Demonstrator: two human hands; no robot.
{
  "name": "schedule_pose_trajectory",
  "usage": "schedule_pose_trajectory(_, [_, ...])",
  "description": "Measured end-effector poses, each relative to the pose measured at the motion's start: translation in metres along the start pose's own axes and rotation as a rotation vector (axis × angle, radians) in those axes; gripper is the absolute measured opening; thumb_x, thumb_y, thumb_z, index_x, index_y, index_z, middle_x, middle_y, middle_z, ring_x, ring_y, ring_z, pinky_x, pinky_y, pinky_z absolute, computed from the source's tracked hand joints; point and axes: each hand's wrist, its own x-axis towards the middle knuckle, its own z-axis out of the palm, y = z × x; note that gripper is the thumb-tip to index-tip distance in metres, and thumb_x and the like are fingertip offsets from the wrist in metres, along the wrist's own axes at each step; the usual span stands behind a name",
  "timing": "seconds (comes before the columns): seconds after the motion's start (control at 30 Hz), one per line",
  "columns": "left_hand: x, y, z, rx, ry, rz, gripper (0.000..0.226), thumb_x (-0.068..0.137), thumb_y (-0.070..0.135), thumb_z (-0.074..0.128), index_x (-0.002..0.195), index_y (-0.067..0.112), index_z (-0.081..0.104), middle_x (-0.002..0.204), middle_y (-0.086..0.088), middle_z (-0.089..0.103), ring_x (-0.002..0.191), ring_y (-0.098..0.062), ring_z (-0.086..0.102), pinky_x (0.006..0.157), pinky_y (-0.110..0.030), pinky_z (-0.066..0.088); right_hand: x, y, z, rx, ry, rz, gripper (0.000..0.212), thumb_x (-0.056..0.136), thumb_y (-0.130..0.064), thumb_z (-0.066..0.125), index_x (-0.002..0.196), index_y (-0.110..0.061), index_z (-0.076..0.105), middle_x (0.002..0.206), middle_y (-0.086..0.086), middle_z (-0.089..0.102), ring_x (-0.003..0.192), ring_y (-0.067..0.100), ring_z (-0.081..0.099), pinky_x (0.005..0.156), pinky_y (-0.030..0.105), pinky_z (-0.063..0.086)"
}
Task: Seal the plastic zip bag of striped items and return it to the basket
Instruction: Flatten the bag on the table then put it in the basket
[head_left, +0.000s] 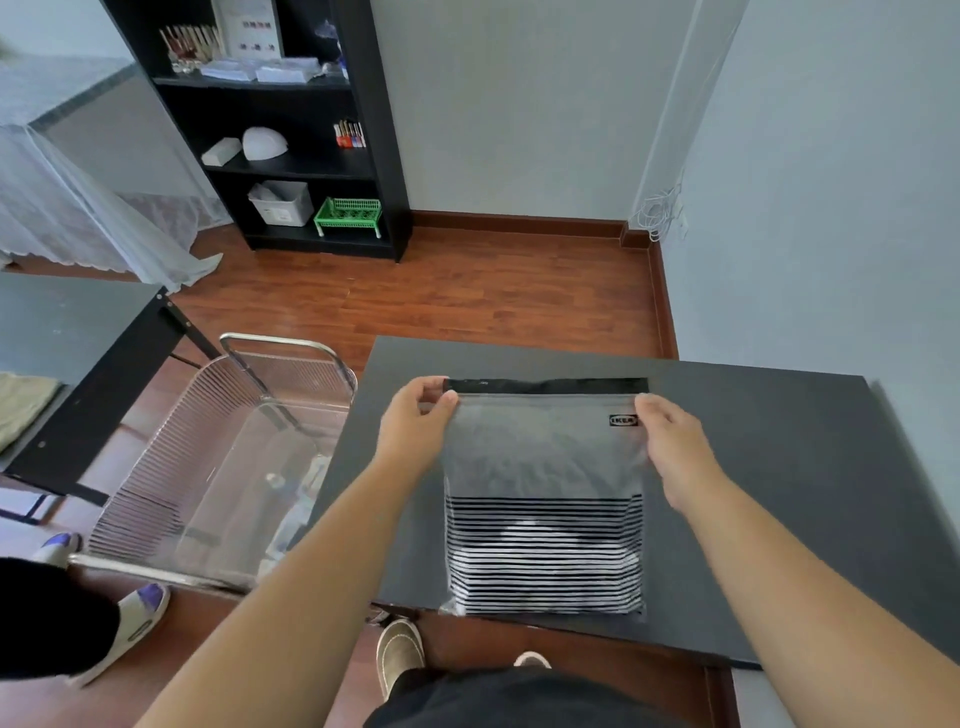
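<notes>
Head view shows the zip bag (544, 499) lying flat on the dark table (779, 467) at centre frame, striped items in its lower half. Left hand (415, 426) pinches its top left corner, right hand (675, 447) grips the top right edge; the wire basket (208, 457) stands at lower left

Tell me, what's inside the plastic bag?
The zip bag holds something with black and white stripes in its lower half. What the striped things are stays unclear; the upper half looks empty.
</notes>
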Motion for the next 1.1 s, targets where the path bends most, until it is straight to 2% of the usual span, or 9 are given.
schedule_pose_trajectory(0.07, [-0.01, -0.018, 0.022, 0.268, 0.061, -0.019, 0.043, 0.093, 0.039, 0.057, 0.135, 0.033, 0.049, 0.137, 0.006, 0.047, 0.127, -0.028, 0.04, 0.102, -0.043, 0.035, 0.006, 0.021, 0.008, -0.375, 0.063, -0.014, 0.052, 0.1, -0.043, 0.038, 0.146, -0.019, 0.039, 0.152, 0.007, 0.04, 0.136, 0.026, 0.039, 0.111, 0.042, 0.029])
schedule_pose_trajectory(0.13, [-0.033, -0.035, 0.042, 0.422, 0.027, 0.06, 0.052, 0.095, 0.043, 0.05, 0.144, 0.036, 0.035, 0.157, 0.009, 0.026, 0.142, -0.029, 0.02, 0.112, -0.05, 0.023, 0.001, 0.042, 0.016, -0.679, 0.088, -0.068, 0.061, 0.099, -0.047, 0.032, 0.153, -0.022, 0.021, 0.159, 0.012, 0.025, 0.144, 0.034, 0.021, 0.114, 0.049, 0.019])
schedule_pose_trajectory(0.2, [-0.06, -0.051, 0.064, 0.537, -0.092, 0.157, 0.057, 0.098, 0.048, 0.039, 0.151, 0.035, 0.021, 0.164, 0.013, 0.004, 0.15, -0.024, -0.001, 0.118, -0.046, 0.003, -0.011, 0.063, 0.027, -0.883, 0.027, -0.207, 0.062, 0.098, -0.05, 0.029, 0.153, -0.027, 0.013, 0.163, 0.008, 0.01, 0.147, 0.033, 0.01, 0.117, 0.048, 0.012])
schedule_pose_trajectory(0.27, [-0.078, -0.064, 0.082, 0.662, -0.2, 0.223, 0.058, 0.101, 0.047, 0.026, 0.155, 0.031, 0.009, 0.162, 0.015, -0.013, 0.149, -0.022, -0.016, 0.115, -0.042, -0.014, -0.022, 0.082, 0.04, -1.073, -0.094, -0.341, 0.061, 0.098, -0.051, 0.025, 0.153, -0.032, 0.006, 0.164, 0.003, -0.006, 0.149, 0.029, -0.004, 0.118, 0.045, 0.001])
schedule_pose_trajectory(0.37, [-0.077, -0.073, 0.093, 0.799, -0.278, 0.318, 0.057, 0.103, 0.042, 0.015, 0.155, 0.029, -0.002, 0.159, 0.011, -0.022, 0.144, -0.02, -0.028, 0.114, -0.043, -0.019, -0.025, 0.099, 0.052, -1.245, -0.209, -0.401, 0.061, 0.099, -0.052, 0.018, 0.153, -0.035, -0.005, 0.161, -0.002, -0.024, 0.146, 0.024, -0.024, 0.116, 0.044, -0.012])
schedule_pose_trajectory(0.5, [-0.064, -0.086, 0.091, 0.85, -0.317, 0.294, 0.057, 0.103, 0.043, 0.011, 0.153, 0.029, -0.015, 0.158, 0.008, -0.027, 0.143, -0.021, -0.031, 0.114, -0.045, -0.018, -0.023, 0.115, 0.054, -1.346, -0.239, -0.439, 0.06, 0.099, -0.051, 0.013, 0.15, -0.037, -0.016, 0.155, -0.004, -0.036, 0.14, 0.021, -0.036, 0.114, 0.041, -0.018])
schedule_pose_trajectory(0.67, [-0.062, -0.093, 0.093, 0.851, -0.347, 0.313, 0.057, 0.101, 0.046, 0.007, 0.145, 0.04, -0.029, 0.156, 0.011, -0.032, 0.141, -0.022, -0.033, 0.114, -0.047, -0.017, -0.021, 0.122, 0.058, -1.358, -0.263, -0.417, 0.059, 0.098, -0.052, 0.01, 0.146, -0.042, -0.024, 0.152, -0.009, -0.041, 0.14, 0.019, -0.036, 0.114, 0.041, -0.019])
schedule_pose_trajectory(1.1, [-0.055, -0.099, 0.097, 0.871, -0.378, 0.306, 0.055, 0.101, 0.046, 0.006, 0.148, 0.04, -0.023, 0.156, 0.009, -0.033, 0.142, -0.024, -0.031, 0.114, -0.048, -0.017, -0.008, 0.126, 0.057, -1.337, -0.355, -0.332, 0.059, 0.092, -0.058, 0.001, 0.141, -0.047, -0.029, 0.145, -0.015, -0.048, 0.137, 0.015, -0.037, 0.11, 0.041, -0.022])
